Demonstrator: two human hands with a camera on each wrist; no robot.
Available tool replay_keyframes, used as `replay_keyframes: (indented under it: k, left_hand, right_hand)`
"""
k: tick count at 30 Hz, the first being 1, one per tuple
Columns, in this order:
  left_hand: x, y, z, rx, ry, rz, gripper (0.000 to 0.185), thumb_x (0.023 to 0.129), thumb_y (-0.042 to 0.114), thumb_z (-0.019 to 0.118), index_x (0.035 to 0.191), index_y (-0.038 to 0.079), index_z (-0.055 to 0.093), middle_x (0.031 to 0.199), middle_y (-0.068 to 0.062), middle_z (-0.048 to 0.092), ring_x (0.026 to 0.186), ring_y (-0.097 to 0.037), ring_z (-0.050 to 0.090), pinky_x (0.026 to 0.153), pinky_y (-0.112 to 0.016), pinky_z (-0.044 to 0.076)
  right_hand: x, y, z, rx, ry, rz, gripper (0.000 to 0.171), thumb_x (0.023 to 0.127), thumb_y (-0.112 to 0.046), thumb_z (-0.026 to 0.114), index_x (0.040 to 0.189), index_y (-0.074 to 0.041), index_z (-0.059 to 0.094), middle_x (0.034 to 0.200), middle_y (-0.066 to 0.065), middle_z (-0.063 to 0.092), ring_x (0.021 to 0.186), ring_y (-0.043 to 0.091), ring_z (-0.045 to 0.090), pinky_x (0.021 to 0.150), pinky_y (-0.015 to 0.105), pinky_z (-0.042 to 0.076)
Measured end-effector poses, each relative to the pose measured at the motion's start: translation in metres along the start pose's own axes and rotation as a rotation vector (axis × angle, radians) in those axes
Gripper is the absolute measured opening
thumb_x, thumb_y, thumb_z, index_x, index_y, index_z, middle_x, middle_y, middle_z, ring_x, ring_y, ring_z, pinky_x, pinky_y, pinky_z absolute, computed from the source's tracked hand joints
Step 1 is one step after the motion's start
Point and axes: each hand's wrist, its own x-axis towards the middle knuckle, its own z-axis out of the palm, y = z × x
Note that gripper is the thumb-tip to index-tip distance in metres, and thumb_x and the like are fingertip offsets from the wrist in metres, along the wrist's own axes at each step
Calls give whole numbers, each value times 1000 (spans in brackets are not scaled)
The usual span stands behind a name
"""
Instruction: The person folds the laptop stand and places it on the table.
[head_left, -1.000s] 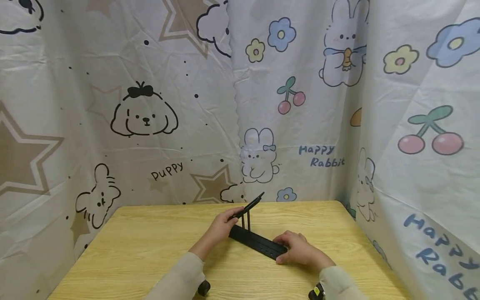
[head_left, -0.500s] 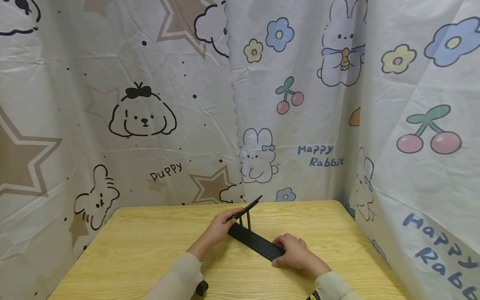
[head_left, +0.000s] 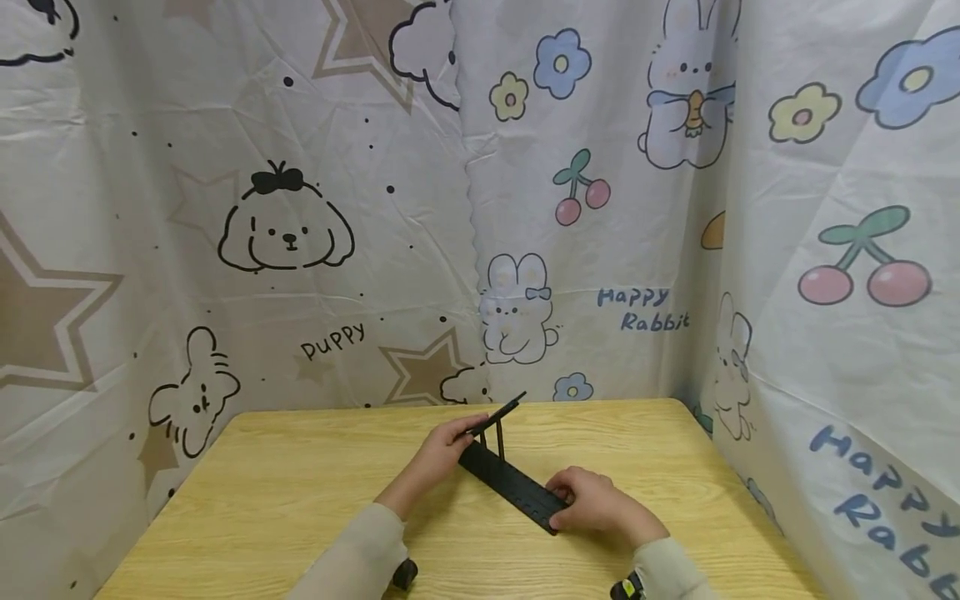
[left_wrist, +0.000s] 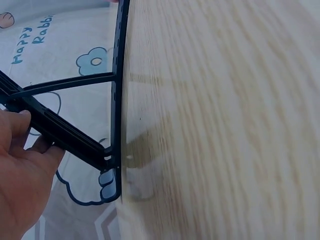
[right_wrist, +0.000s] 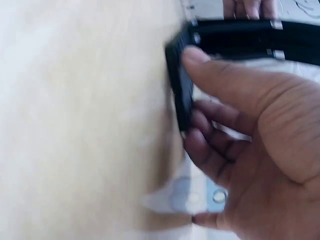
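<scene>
A black folding stand (head_left: 510,483) lies slantwise at the middle of the table, its long base topped by a sloping plate (head_left: 504,412) on thin struts (head_left: 500,442). My left hand (head_left: 442,454) grips the plate at its lower end. In the left wrist view, thumb and fingers pinch the plate (left_wrist: 65,131), and a strut (left_wrist: 70,83) links it to the base (left_wrist: 118,100). My right hand (head_left: 596,504) holds the base's near right end. Up close in the right wrist view, the thumb presses the end's face (right_wrist: 181,85) with fingers curled behind.
The light wooden table (head_left: 300,500) reaches back to a hanging printed curtain (head_left: 420,250), which also closes off the right side. Black devices sit at both wrists, by the left cuff (head_left: 405,575) and right cuff (head_left: 628,587).
The base's right end has come slightly toward me and the base has rolled, showing more of its broad face. The right hand shifted its hold a little; the left stays about where it was.
</scene>
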Motion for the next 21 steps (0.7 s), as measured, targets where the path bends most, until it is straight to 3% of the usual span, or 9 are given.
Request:
replay_keyframes:
  k: [3, 8, 11, 17, 21]
  left_hand:
    - [-1, -1, -1, -6, 13, 3, 43, 104, -3, 52, 144, 10, 59, 147, -13, 58, 138, -34, 51, 111, -51, 46]
    - [-4, -2, -2, -11, 49, -22, 43, 103, -4, 53, 143, 7, 60, 147, -15, 57, 137, -34, 53, 108, -50, 48]
    - [-5, -2, -2, -9, 59, -31, 43, 102, -5, 55, 142, 8, 61, 147, -15, 58, 135, -33, 54, 107, -48, 49]
    - [-4, 1, -1, 5, 18, -18, 45, 102, -5, 53, 146, 6, 57, 149, -15, 55, 139, -35, 50, 109, -50, 47]
    - [-1, 2, -1, 23, 15, -26, 46, 103, -5, 52, 146, 8, 57, 149, -14, 56, 139, -34, 50, 110, -51, 46]
  right_hand:
    - [3, 9, -11, 55, -47, -52, 46, 81, -17, 87, 122, -8, 70, 110, 1, 68, 101, 21, 61, 90, 45, 51]
    - [10, 24, -22, 89, -79, -131, 41, 87, -4, 77, 127, -9, 68, 125, 4, 69, 122, 31, 61, 106, 56, 47]
    - [16, 30, -25, 64, -96, -189, 44, 88, 0, 74, 131, -7, 67, 134, 6, 66, 130, 35, 56, 111, 59, 42]
    - [26, 38, -25, -96, -148, -310, 49, 89, 0, 71, 137, -6, 65, 151, 7, 55, 144, 39, 43, 117, 61, 33]
    - [28, 38, -26, -90, -198, -319, 50, 91, 0, 69, 139, -10, 64, 156, 3, 50, 151, 40, 32, 119, 65, 25]
